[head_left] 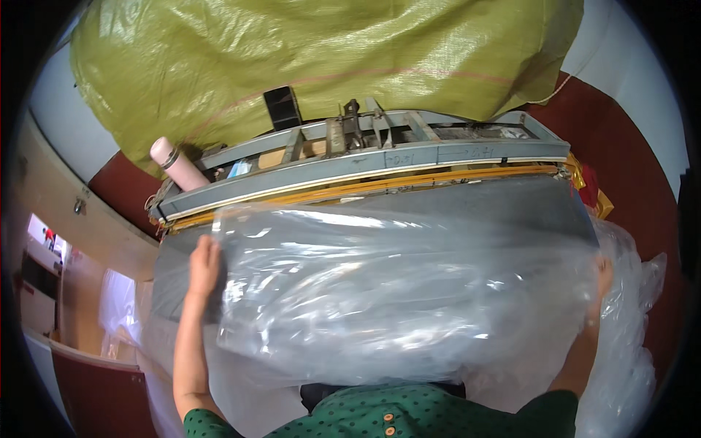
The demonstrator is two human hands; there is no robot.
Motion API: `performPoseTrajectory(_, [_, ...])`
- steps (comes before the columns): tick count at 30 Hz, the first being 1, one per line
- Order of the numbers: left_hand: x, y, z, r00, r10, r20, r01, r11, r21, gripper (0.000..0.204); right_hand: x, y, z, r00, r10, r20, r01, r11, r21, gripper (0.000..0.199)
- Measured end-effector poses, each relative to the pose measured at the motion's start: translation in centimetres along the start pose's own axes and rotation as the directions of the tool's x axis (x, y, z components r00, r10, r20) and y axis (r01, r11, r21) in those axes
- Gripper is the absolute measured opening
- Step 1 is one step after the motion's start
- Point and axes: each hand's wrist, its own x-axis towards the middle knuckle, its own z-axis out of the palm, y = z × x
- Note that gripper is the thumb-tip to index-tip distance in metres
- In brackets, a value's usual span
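A wide, clear plastic sheet (350, 285) stretches between my two hands over a grey work surface (511, 208), wrinkled and shining with glare. My left hand (205, 264) is closed at the sheet's left edge, fingers pointing away from me. At the far right my right hand (604, 275) grips the other side of the sheet, its fingers partly veiled by the film. The near part of the sheet hangs down close to my body.
Behind the surface runs a long grey metal frame (365, 158) with yellow strips (416, 180) along it. A pink bottle (179, 165) and a black phone (282, 108) rest there. A large yellow-green woven sack (314, 58) stands behind. More clear film (624, 328) is bunched at right.
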Motion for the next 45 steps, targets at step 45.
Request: performPoseTrajectory(45, [-2.1,19.7,2.0,0.889,0.361,-0.282,-0.365,0.930,0.040,0.037,-23.2,-57.9,12.9,0.267,-0.726,0.634,-0.624,0.370,0.688,0.017])
